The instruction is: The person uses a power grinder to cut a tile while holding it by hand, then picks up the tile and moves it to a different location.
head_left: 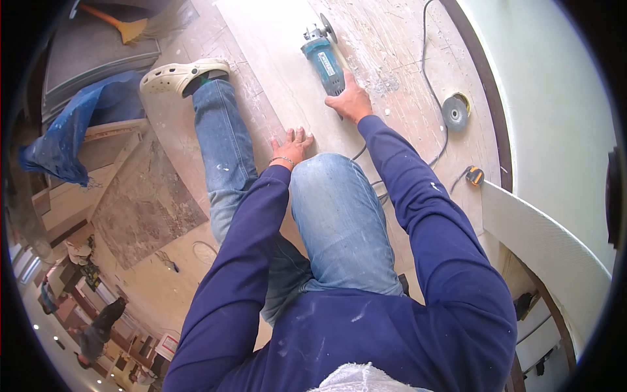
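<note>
A teal angle grinder (324,64) lies along a pale plank (261,39) on the floor, its disc at the far end. My right hand (353,99) is wrapped round the near end of the grinder's body. Flat on the floor by the plank's edge rests my left hand (293,146), fingers spread, holding nothing. It is just ahead of my bent knee (333,179). Pale dust and scrapings cover the floor right of the grinder.
A dark cord (426,72) winds along the right, past a grinding disc (455,114) and a tape measure (475,175). A blue plastic sheet (85,124) and a broom (130,29) are at the left. Another person (98,333) is far off at lower left.
</note>
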